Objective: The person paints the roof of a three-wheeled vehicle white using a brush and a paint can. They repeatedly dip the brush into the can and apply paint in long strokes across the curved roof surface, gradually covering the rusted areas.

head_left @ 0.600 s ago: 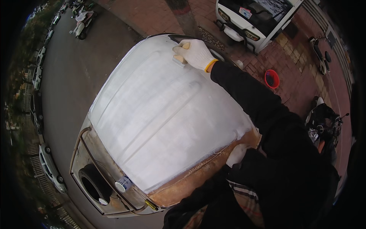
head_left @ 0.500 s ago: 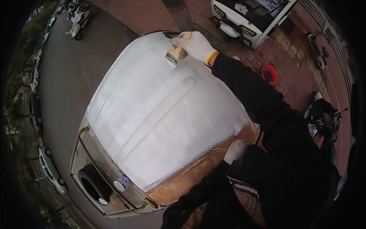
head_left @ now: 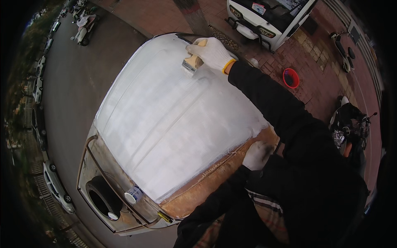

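My right hand (head_left: pixel 213 54), in a white knitted glove with a yellow cuff, is closed on the wooden handle of a wide flat paintbrush (head_left: pixel 192 63). Its bristles meet the far part of a large curved vehicle roof (head_left: pixel 165 120) coated in white. Along the near side, a strip of the roof (head_left: pixel 206 184) is rusty brown. My left hand (head_left: pixel 258 155), also in a whitish glove, rests on that brown strip close to my body; how its fingers lie is unclear. A paint can (head_left: pixel 133 195) stands beyond the roof's lower left edge.
Beside the can lie a tyre (head_left: pixel 103 198) and a yellow-handled tool (head_left: pixel 164 216), by a bent metal rail (head_left: pixel 96 159). A red bucket (head_left: pixel 291 78) sits on the brick pavement, near a white vehicle (head_left: pixel 269 20) and a tree trunk (head_left: pixel 192 15). A motorbike (head_left: pixel 351 124) is at right.
The brush, in my right hand, has shifted slightly right and down on the white roof, its angle a little steeper. My left hand stays on the brown strip. The view has shifted slightly.
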Motion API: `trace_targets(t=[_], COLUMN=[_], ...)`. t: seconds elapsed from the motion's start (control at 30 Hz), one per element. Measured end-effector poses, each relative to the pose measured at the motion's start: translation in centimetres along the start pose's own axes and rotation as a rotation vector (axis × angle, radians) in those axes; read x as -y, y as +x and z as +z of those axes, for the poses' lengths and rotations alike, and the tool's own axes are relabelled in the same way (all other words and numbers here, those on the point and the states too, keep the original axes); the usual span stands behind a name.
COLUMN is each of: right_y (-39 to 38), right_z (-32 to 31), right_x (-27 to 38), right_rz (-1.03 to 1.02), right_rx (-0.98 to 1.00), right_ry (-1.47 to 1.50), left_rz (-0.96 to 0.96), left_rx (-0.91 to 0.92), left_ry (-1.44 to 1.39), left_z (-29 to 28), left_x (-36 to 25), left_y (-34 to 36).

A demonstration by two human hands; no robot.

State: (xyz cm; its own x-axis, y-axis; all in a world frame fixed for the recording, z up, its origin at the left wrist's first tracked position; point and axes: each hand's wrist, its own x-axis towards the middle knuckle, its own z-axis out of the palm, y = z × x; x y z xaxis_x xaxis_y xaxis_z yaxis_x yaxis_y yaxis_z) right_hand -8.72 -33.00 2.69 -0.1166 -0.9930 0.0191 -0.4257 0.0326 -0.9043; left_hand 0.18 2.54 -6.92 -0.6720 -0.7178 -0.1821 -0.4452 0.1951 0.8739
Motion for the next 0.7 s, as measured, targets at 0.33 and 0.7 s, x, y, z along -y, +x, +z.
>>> trace_targets(t=[0.33, 0.7], right_y=[0.8, -1.8], right_z=[-6.6, -3.5], right_x=[-6.2, -6.7], right_rz=[0.24, 0.105], right_rx=[-0.248, -0.137], right_ry=[0.198, 0.189], left_rz=[0.099, 0.201], left_rx=[-0.108, -0.257], left_ry=[-0.092, -0.24], left_z=[-0.7, -1.0], left_x=[-1.1, -2.1], left_y=[-0.2, -1.3])
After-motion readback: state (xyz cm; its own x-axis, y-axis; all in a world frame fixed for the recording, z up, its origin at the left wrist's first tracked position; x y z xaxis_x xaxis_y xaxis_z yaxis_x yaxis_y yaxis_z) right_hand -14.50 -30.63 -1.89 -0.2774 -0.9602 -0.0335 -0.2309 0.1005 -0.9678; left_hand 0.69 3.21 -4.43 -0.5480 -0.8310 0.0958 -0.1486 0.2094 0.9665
